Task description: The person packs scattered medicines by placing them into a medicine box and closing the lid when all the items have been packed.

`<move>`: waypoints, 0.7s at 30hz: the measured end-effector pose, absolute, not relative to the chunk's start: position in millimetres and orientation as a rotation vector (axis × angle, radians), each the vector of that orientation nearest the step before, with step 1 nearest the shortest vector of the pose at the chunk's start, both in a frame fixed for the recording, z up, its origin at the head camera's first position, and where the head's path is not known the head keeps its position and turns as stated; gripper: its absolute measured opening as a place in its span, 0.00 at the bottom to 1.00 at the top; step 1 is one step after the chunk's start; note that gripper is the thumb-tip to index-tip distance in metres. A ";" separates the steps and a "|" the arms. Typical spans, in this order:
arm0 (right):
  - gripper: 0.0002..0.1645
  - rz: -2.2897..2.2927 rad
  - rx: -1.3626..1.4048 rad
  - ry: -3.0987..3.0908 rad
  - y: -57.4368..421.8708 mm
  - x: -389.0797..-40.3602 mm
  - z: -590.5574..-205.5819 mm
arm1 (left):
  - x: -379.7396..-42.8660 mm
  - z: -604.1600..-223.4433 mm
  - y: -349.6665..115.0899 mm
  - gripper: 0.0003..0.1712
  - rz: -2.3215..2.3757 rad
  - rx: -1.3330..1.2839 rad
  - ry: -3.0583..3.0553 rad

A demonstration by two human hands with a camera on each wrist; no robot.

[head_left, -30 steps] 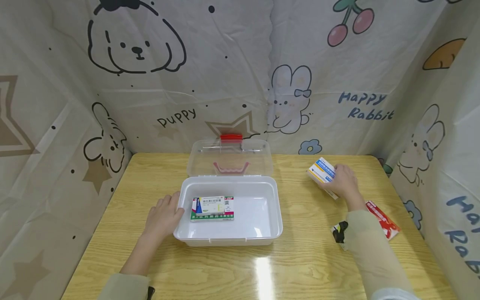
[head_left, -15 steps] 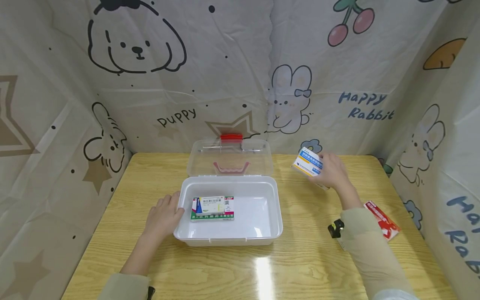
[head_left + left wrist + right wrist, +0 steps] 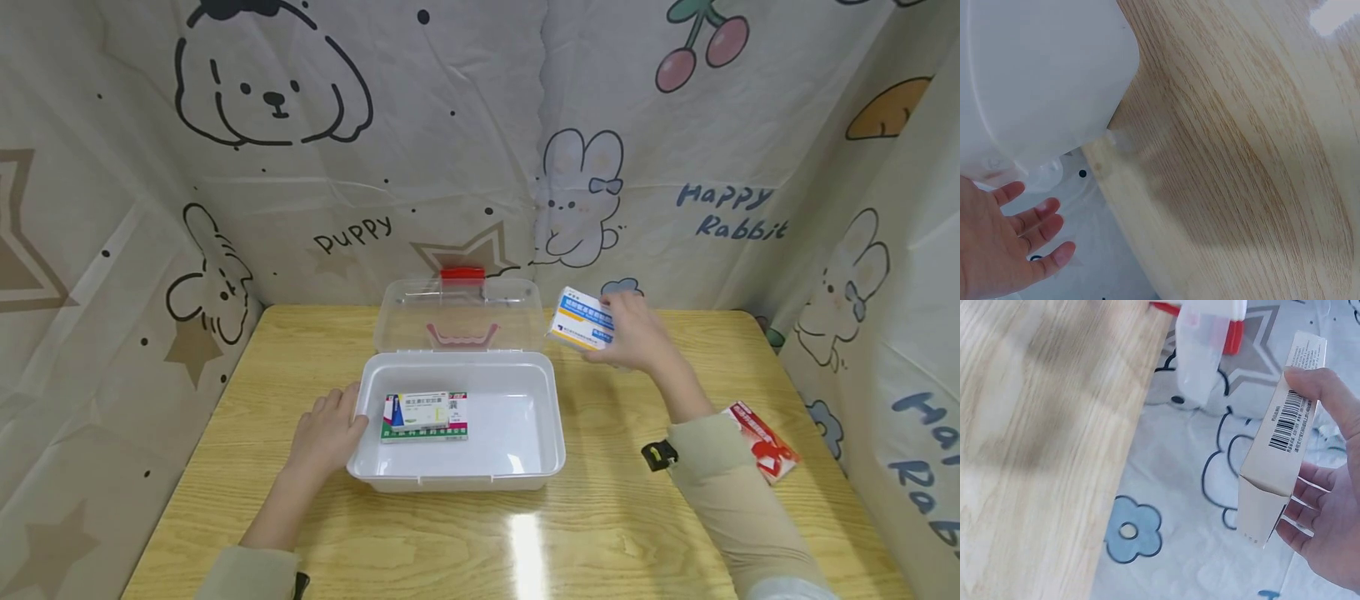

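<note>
My right hand (image 3: 633, 333) grips a white medicine box (image 3: 581, 321) with blue and orange stripes, raised over the table's back right. In the right wrist view, the thumb presses the medicine box's barcode side (image 3: 1288, 425) and the fingers curl behind. At the left end of a white plastic storage box (image 3: 457, 484) is my left hand (image 3: 326, 429), its thumb at the rim. The left wrist view shows its fingers (image 3: 1041, 215) loosely extended beside the wall. Inside the storage box, a small white medicine box (image 3: 423, 412) lies on a larger green-and-red one (image 3: 459, 427).
The storage box's clear lid (image 3: 405, 317), with a red latch (image 3: 462, 275), is folded back behind it. A red medicine box (image 3: 776, 457) lies at the right, partly covered by the right sleeve (image 3: 727, 475). Printed curtains (image 3: 450, 183) enclose the wooden table's back and sides.
My right hand has carried the striped medicine box leftward and up from the table's right side, close to the storage box's back right corner. The left hand has stayed in place.
</note>
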State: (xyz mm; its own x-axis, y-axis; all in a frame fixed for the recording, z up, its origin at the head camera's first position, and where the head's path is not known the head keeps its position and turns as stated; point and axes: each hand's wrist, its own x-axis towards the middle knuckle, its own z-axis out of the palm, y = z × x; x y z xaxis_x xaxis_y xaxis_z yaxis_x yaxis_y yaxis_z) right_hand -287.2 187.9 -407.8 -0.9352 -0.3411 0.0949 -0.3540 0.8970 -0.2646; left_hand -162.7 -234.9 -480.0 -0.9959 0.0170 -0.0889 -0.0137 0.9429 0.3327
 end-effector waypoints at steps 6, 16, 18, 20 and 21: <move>0.56 0.454 0.633 -3.009 168.0 -279.5 -398.5 | -162.9 -477.6 -234.7 0.32 0.519 0.009 3.011; 0.57 0.396 0.814 -3.029 141.6 -269.7 -393.8 | -162.1 -476.9 -234.2 0.32 0.509 0.011 3.012; 0.57 0.368 0.847 -3.029 137.0 -268.2 -393.8 | -162.0 -477.0 -234.1 0.32 0.512 0.011 3.013; 0.58 0.320 0.886 -3.018 132.9 -267.3 -394.4 | -161.9 -477.2 -234.1 0.32 0.515 0.009 3.011; 0.58 0.297 0.902 -3.014 130.9 -266.5 -394.6 | -161.9 -477.4 -234.1 0.32 0.517 0.009 3.011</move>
State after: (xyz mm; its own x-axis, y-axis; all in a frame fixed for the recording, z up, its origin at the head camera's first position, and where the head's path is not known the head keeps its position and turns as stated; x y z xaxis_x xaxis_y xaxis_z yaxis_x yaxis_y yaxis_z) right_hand -266.5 130.9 -394.6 -0.8370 -0.5460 0.0361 -0.5426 0.8195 -0.1846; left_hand -161.9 -234.1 -477.4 -0.9963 0.0202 -0.0840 -0.0090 0.9429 0.3329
